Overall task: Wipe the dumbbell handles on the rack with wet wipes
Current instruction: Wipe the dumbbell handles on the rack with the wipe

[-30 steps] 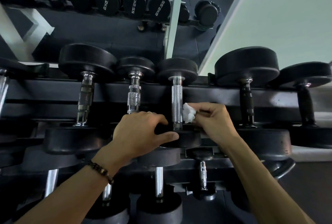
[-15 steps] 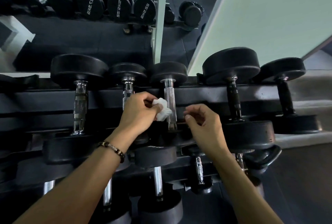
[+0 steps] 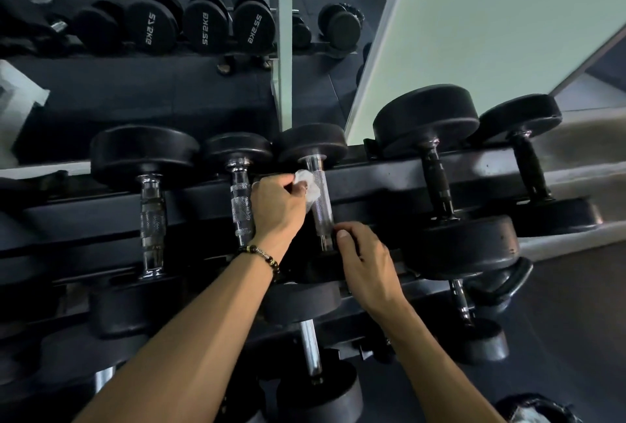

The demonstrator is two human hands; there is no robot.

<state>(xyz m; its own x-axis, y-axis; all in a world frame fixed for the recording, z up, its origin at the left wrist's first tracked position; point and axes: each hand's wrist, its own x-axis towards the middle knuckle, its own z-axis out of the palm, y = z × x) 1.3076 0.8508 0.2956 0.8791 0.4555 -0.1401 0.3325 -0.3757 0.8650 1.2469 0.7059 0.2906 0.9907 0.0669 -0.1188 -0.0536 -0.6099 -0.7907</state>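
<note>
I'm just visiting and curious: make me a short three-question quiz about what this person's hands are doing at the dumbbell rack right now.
1. Which hand holds the wet wipe?
2. True or false: the wipe is against the third chrome handle from the left on the top rack.
3. The right hand rests on: A) the wipe, B) the near head of that same dumbbell, C) a black-handled dumbbell.

Key: 1. The left hand. 2. True. 3. B.
</note>
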